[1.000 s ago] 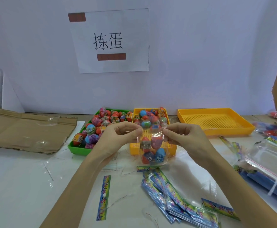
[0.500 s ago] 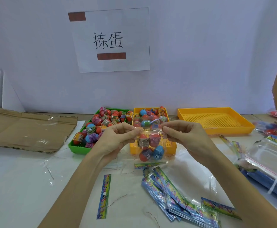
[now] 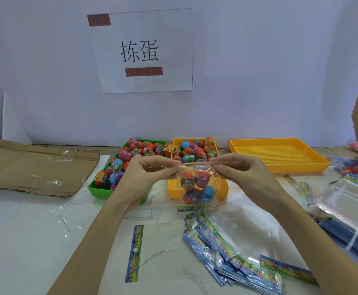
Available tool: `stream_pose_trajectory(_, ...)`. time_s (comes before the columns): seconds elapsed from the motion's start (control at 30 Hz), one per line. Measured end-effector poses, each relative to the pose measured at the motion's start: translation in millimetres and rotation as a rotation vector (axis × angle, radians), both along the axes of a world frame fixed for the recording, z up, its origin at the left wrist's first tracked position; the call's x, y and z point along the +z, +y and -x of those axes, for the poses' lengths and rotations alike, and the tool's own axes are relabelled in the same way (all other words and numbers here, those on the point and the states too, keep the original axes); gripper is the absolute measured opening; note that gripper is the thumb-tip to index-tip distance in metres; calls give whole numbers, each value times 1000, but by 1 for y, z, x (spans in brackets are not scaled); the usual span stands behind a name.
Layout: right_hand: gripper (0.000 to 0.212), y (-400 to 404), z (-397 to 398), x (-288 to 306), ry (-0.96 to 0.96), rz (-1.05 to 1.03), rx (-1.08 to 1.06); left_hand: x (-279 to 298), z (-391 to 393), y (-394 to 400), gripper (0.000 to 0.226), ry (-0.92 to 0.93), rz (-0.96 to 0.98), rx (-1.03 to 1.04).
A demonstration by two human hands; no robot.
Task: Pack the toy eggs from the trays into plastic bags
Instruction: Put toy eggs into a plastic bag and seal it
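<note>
A clear plastic bag (image 3: 197, 188) with several toy eggs inside hangs in front of me, above the table. My left hand (image 3: 146, 173) pinches the bag's top edge at the left. My right hand (image 3: 241, 171) pinches the same edge at the right, and the top is stretched flat between them. Behind the bag stand a green tray (image 3: 97, 189) heaped with coloured eggs and a small yellow tray (image 3: 221, 191) with eggs piled at its far end.
A larger yellow tray (image 3: 280, 156) sits at the back right. Printed card strips (image 3: 233, 252) lie fanned on the table below the bag, one strip (image 3: 134, 252) apart. Clear bags (image 3: 352, 201) are stacked at the right; flattened cardboard (image 3: 31, 167) lies left.
Both hands have risen slightly and moved apart, pulling the bag's top edge taut and flat. The bag with its eggs hangs a little higher than before.
</note>
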State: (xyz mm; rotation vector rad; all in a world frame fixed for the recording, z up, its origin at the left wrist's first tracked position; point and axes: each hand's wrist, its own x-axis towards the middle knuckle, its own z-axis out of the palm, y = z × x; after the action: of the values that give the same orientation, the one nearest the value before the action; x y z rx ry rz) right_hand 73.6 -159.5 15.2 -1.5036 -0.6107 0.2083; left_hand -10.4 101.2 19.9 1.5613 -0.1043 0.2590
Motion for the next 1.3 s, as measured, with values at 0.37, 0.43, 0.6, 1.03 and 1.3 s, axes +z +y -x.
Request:
stream_pose_trajectory(0.37,23,1,2,0,-125,20,-46,-1,2,-4,28,-231,-252,111)
stream_pose_trajectory(0.43,26,2,3,1,-130,32,-54,-1,2,-4,27,-241,-288,121)
stream_pose_trajectory(0.6,34,3,4,1,-138,27,-93,-4,1,-1,23,-205,-280,130)
stream_pose_trajectory(1.03,15,13,10,1,-147,3,-126,-6,-4,-8,13,-147,-141,185)
stream_pose_trajectory(1.3,12,17,13,-2,-161,33,-86,-2,2,-12,32,-88,-347,20)
